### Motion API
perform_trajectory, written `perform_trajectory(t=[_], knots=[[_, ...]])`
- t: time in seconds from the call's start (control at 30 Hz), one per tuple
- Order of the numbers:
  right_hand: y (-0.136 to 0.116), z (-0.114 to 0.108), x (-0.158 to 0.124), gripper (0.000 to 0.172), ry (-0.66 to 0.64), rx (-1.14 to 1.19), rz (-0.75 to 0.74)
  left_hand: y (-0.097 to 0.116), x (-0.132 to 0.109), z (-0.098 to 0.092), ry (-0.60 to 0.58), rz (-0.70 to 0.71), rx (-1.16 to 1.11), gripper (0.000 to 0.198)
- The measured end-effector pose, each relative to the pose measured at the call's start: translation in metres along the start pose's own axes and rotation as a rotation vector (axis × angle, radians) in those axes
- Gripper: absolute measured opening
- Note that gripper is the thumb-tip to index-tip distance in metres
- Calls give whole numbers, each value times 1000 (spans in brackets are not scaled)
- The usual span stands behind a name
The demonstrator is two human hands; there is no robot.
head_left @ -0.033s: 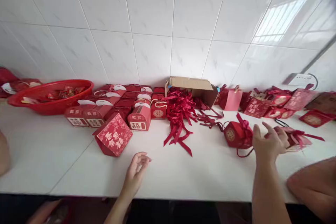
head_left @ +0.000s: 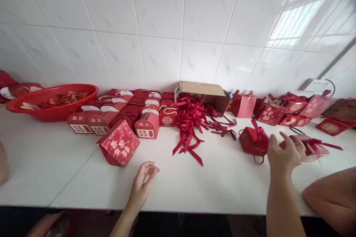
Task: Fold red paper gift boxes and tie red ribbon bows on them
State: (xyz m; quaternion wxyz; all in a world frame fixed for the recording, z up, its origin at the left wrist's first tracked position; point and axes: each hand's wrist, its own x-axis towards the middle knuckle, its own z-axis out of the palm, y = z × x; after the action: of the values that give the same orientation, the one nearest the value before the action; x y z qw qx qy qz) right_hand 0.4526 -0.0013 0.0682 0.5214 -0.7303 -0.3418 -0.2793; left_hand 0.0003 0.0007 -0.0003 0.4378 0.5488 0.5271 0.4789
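Note:
My left hand rests above the white tabletop near its front edge, fingers loosely bent and apart, with nothing in it. Nearest to it is a red gift box with pale writing, standing apart to its upper left. My right hand is open, thumb and fingers spread, just right of a hexagonal red gift box with a ribbon bow. I cannot tell whether the hand touches that box. Behind the fingers lies a red and pink box with a ribbon, partly hidden by the hand.
A pile of red ribbons spills from a cardboard box by the tiled wall. Rows of red gift boxes and a red basin holding small packets stand left. More boxes line the right. Another person's arm rests at right.
The hexagonal red box beside my right hand has turned, so its gold emblem no longer shows. Both hands have stayed almost in place.

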Motion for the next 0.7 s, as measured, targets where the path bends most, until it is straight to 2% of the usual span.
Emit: perform_trajectory(t=[0.07, 0.1, 0.13, 0.17, 0.23, 0.3, 0.37, 0.47, 0.53, 0.63, 0.7], knots=[[-10, -2, -26, 40, 14, 43, 5, 0, 2, 1, 5, 11, 27, 35], [-17, -3, -42, 38, -86, 118, -26, 0, 2, 1, 4, 16, 40, 34], [-25, -3, -61, 38, -276, 222, -82, 0, 3, 2, 1, 22, 58, 33], [-35, -4, -81, 35, -411, 269, -134, 0, 4, 2, -5, 27, 73, 32], [-57, -4, -122, 31, -615, 326, -222, 1, 5, 3, -22, 32, 96, 29], [-77, -4, -155, 40, -751, 351, -272, 2, 5, 3, -38, 37, 119, 27], [-90, -5, -176, 38, -856, 374, -237, 3, 4, 3, -52, 46, 145, 26], [-100, -9, -189, 28, -964, 452, -86, 4, 3, 3, -61, 68, 175, 26], [-102, -13, -189, 25, -969, 507, -20, 4, 3, 3, -62, 83, 190, 26], [-98, -30, -174, 16, -928, 567, 59, 6, 3, 3, -63, 101, 208, 26], [-88, -52, -153, 11, -888, 613, 125, 8, 4, 3, -64, 112, 217, 26]])
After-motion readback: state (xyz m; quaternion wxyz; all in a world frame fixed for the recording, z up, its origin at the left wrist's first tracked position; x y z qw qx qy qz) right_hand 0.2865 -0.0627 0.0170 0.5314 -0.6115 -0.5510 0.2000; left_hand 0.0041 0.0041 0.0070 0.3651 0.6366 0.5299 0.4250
